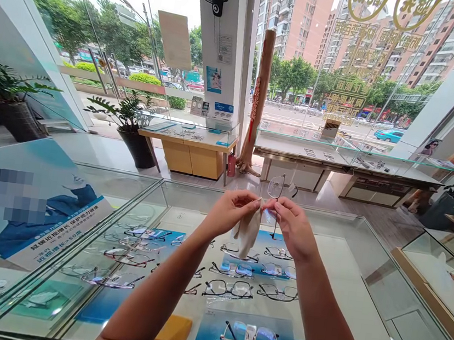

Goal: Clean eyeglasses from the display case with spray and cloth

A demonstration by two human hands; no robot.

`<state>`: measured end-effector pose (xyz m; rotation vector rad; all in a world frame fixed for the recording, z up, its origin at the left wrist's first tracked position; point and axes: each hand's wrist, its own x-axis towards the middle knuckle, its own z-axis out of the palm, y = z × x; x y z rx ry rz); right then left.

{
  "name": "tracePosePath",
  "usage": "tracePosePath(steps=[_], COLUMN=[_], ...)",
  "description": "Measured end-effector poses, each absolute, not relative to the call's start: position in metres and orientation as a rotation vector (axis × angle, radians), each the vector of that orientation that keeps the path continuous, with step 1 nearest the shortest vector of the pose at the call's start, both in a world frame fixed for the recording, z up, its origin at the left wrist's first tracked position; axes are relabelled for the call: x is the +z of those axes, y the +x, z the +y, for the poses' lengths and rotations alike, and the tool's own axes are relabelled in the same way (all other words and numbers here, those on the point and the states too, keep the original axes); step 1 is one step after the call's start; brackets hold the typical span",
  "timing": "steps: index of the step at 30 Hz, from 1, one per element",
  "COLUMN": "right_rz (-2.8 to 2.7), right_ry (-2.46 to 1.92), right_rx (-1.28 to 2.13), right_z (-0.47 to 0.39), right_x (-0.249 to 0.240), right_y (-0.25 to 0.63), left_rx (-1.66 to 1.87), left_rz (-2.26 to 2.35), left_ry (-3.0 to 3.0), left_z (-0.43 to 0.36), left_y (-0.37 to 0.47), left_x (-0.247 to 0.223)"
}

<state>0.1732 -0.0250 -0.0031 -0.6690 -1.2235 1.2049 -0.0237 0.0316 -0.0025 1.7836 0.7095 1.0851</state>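
Observation:
Both of my hands are raised close together above a glass display case. My left hand pinches a pale cloth that hangs down between the hands. Beside it, my right hand holds a thin-framed pair of glasses with its fingertips; one lens stands upright above the fingers, and a dark temple points down below them. The fingertips of the two hands nearly meet at the cloth's top edge. Part of the frame is hidden behind the right fingers.
Several pairs of glasses lie in rows inside the case, with an orange case near its front. A printed poster stands at the left. Beyond are potted plants, a wooden post and another display counter.

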Motion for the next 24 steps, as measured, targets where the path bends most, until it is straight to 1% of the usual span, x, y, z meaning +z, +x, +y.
tracePosePath(steps=[7,17,24], right_rz=[-1.31,-1.342,-1.308], right_ry=[-0.696,-0.672,-0.699], right_rx=[1.198,1.204,1.169], right_z=[-0.026,-0.027,-0.026], right_x=[-0.002,0.0,0.0], right_y=[0.173,0.179,0.181], left_rx=[1.053,0.919,0.678], left_rz=[0.619,0.588,0.577], left_ry=[1.626,1.48,1.471], left_z=[0.036,0.041,0.043], left_y=[-0.021,-0.023,-0.029], left_x=[-0.003,-0.01,-0.007])
